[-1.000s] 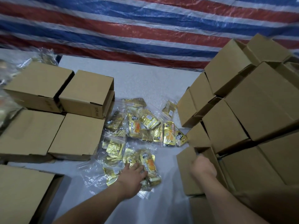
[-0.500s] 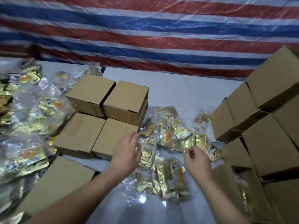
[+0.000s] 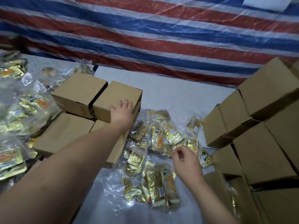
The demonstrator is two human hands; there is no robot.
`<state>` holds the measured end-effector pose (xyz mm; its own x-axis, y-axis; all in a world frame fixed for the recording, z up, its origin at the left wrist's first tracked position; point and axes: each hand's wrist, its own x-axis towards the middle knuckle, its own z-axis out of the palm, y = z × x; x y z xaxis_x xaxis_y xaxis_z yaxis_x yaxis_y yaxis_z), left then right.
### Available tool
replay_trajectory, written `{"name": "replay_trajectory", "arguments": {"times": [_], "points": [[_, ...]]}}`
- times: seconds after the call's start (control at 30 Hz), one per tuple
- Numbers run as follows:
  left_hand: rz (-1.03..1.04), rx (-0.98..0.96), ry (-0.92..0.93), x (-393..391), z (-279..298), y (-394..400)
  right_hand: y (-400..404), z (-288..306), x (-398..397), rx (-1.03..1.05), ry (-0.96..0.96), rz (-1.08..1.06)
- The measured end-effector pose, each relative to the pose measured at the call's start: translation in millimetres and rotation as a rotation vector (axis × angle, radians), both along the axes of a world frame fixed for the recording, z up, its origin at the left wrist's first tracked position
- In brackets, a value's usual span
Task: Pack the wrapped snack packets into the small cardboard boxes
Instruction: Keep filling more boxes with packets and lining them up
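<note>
Two bare hands reach over a grey bench point(image 3: 169, 94). The left hand point(image 3: 122, 113) lies with fingers spread and nearly straight on the near edge of a closed cardboard box point(image 3: 116, 99), gripping nothing. That box sits on top of other closed boxes, touching a second closed box point(image 3: 79, 91) just to the left of the hand. Lower boxes point(image 3: 64, 131) lie beneath the left forearm.

The right hand point(image 3: 186, 160) hovers with fingers loosely curled, thumb and forefinger close together; whether they pinch a bit of clear wrap cannot be told. Directly under and beyond this hand lies a loose heap of snack packets point(image 3: 158, 139), gold foil in clear plastic wrap, spread on the bench between the two hands. More of them, a nearer bundle point(image 3: 155, 188), lie just left of the right wrist.

To the right of the right hand stands a stack of cardboard boxes point(image 3: 258, 143), several showing dark open gaps. Far to the left of the left hand, a large pile of wrapped packets point(image 3: 19, 110) covers the bench edge. Beyond both hands hangs a tarpaulin point(image 3: 161, 38) striped red, white and blue.
</note>
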<state>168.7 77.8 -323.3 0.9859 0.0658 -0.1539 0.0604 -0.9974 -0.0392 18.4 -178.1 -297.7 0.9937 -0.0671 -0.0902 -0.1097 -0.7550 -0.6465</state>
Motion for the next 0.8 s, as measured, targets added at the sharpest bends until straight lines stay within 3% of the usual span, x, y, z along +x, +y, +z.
{"name": "replay_trajectory", "arguments": {"times": [0.13,0.3,0.47,0.57,0.67,0.8], "points": [[0.056,-0.13,-0.126,-21.4,23.2,5.5,-1.9,9.7,4.8,-0.008,-0.013,0.024],[0.107,-0.51,-0.329,-60.9,89.6,28.6,14.1,51.1,34.3,0.102,-0.1,-0.016],[-0.029,-0.682,-0.148,-105.2,165.2,37.0,35.9,133.8,67.4,0.249,-0.319,0.054],[-0.128,-0.722,-0.055,-137.0,181.7,30.7,38.8,158.4,67.1,0.147,-0.168,0.307],[-0.18,-0.753,0.036,-163.7,169.9,13.8,36.0,150.2,39.7,-0.012,-0.087,0.434],[-0.164,-0.804,0.098,-199.6,126.3,-12.8,15.9,106.7,-21.5,-0.044,-0.058,0.438]]}}
